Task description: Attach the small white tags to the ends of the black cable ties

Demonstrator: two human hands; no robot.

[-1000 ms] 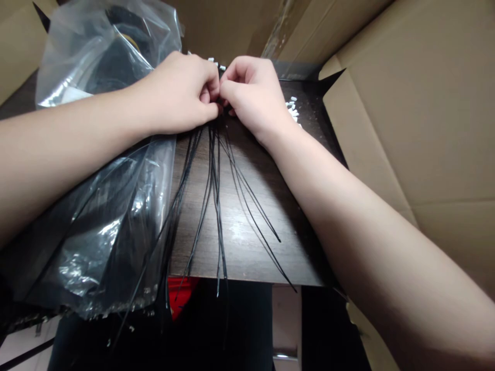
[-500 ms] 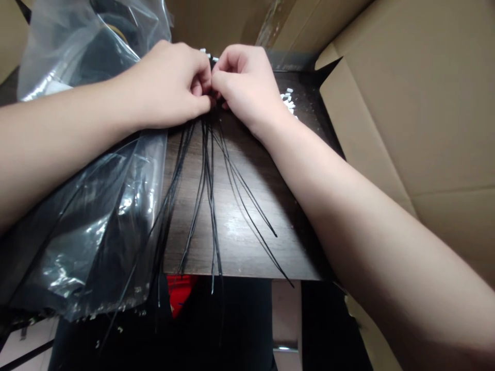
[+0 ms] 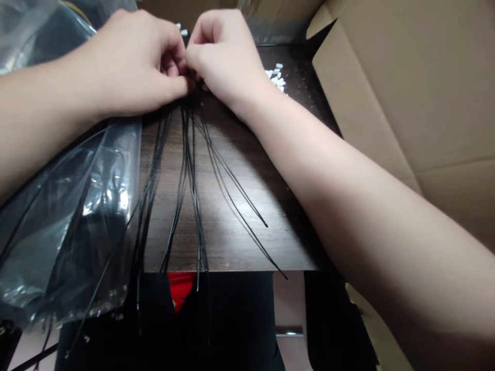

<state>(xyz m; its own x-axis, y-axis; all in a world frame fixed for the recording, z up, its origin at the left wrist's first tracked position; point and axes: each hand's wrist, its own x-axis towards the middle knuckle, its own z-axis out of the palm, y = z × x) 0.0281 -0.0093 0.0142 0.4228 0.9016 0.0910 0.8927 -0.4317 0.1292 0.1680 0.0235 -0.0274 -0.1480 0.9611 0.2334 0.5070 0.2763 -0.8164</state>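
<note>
My left hand (image 3: 143,64) and my right hand (image 3: 224,56) meet fingertip to fingertip over the far part of the table, both closed in a pinch. What they pinch is too small and hidden by the fingers. Several thin black cords (image 3: 187,170) fan out from beneath the fingertips towards me, some hanging over the front edge. Just behind the hands, a few small white pieces (image 3: 181,31) show in the gap. More small white pieces (image 3: 276,80) lie in a loose pile beyond my right wrist.
A clear plastic bag (image 3: 104,190) with dark contents lies under my left forearm and hangs over the front edge. The dark wood-grain table (image 3: 240,242) is bounded by cardboard at the right (image 3: 406,93) and the back. Something red (image 3: 181,288) shows below the edge.
The whole view has shifted, so hands, cords and bag appear farther left and higher. Both hands keep the same pinched pose, fingertips together.
</note>
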